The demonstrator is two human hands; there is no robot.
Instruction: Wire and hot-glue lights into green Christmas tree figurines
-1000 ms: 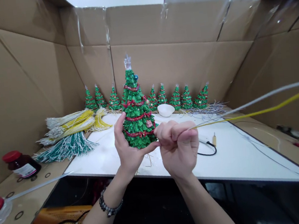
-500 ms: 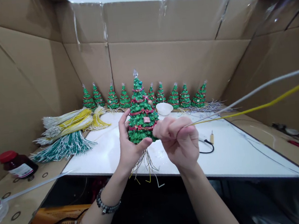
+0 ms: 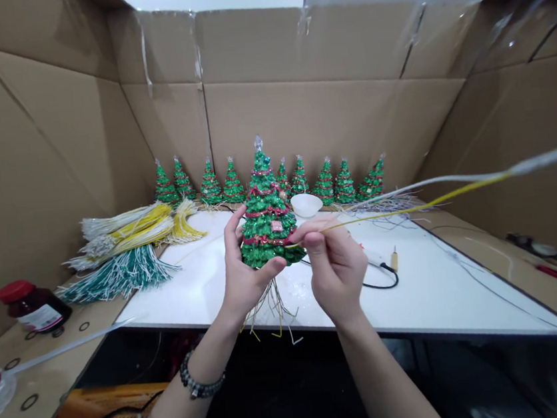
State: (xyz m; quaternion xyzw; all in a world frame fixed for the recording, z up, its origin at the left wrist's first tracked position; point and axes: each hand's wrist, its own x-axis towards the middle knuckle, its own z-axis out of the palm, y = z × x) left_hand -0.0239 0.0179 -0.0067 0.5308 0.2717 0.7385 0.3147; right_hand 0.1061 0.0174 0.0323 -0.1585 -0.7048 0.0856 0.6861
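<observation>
My left hand [image 3: 241,273] is wrapped round the base of a small green Christmas tree [image 3: 265,212] with red garlands, held upright above the white board [image 3: 433,285]. Thin wire ends hang from under the tree. My right hand [image 3: 334,264] pinches a yellow wire and a white wire [image 3: 457,190] at the tree's lower right side; both wires stretch away to the right edge of the view.
A row of several small green trees [image 3: 326,182] lines the cardboard back wall, with a white bowl [image 3: 306,204] in front. Bundles of yellow, white and green wires [image 3: 127,250] lie at left. A red-lidded jar [image 3: 31,307] stands far left. A black-corded tool [image 3: 391,264] lies right of my hands.
The tree has moved lower and further from the camera. My right hand went from a fist to a fingertip pinch, and the wires now run lower and flatter.
</observation>
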